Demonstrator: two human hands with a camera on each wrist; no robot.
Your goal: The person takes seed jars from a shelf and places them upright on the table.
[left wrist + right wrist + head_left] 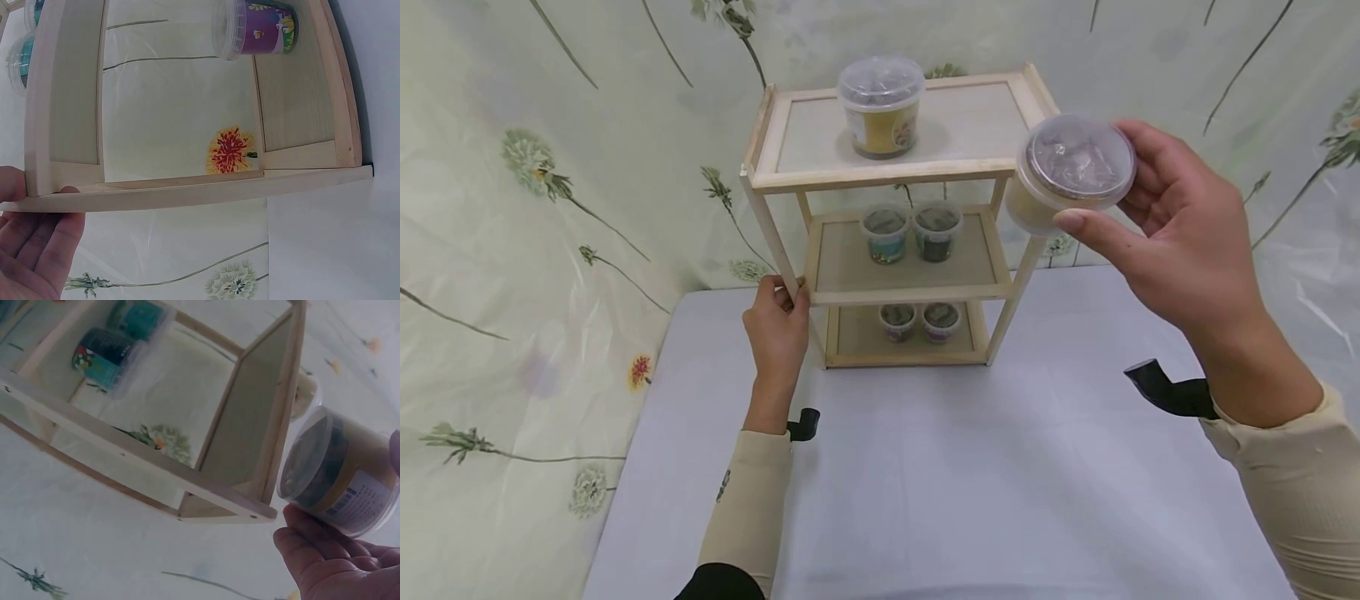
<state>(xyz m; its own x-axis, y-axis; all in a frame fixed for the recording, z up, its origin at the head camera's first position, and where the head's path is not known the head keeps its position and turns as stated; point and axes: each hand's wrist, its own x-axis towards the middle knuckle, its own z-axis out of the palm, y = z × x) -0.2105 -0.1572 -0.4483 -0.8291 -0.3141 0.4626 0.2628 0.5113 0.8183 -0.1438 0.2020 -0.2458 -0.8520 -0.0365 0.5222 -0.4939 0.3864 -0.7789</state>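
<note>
A three-tier wooden shelf (880,174) stands at the back of the table. My left hand (777,337) grips its front left post at the middle tier, thumb on one side and fingers on the other in the left wrist view. In my right hand (1198,229) is a clear-lidded plastic tub (1078,162), held between thumb and fingers beside the top tier's right front corner. The right wrist view shows a barcode label on this tub (350,481). A similar tub with yellow contents (883,121) sits on the top tier, left of its middle.
Two smaller teal tubs (885,243) stand side by side on the middle tier. Two more small tubs (942,325) are on the bottom tier, one with a purple label (265,28) in the left wrist view. A white cloth (925,483) covers the table; flower-printed sheeting (550,275) hangs behind.
</note>
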